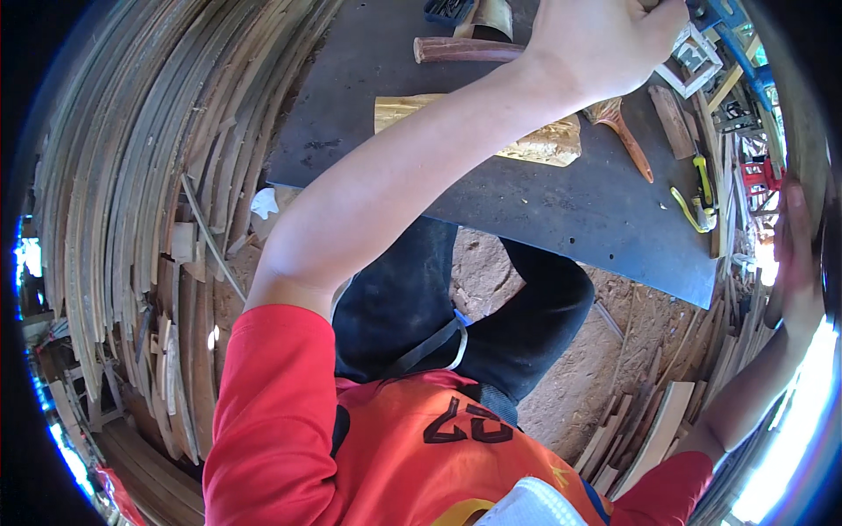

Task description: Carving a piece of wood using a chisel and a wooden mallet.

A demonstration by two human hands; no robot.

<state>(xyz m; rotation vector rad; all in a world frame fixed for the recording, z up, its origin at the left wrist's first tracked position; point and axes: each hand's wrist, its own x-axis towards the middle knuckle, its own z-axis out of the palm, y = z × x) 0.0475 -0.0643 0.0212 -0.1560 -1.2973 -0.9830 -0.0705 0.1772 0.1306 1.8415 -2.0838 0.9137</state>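
My left arm reaches across the dark tabletop [544,197]. At the top edge my left hand [605,44] has curled fingers, partly cut off; what they hold cannot be made out. Beside it are a blue metal tool [732,44] and a small whitish square frame [691,60]. Under my forearm lies a light wooden block [548,145], partly hidden. A brush with a wooden handle [630,145] rests close to my left wrist. Far to the right, my right hand [796,254] lies with stretched fingers along an upright wooden post [807,96].
A brown wooden stick [465,49] and a blue box of small dark pieces [449,10] lie at the back. Yellow-handled tools [702,197] sit near the table's right edge. Long wooden strips [149,175] are stacked at left, more wood offcuts [653,434] at lower right.
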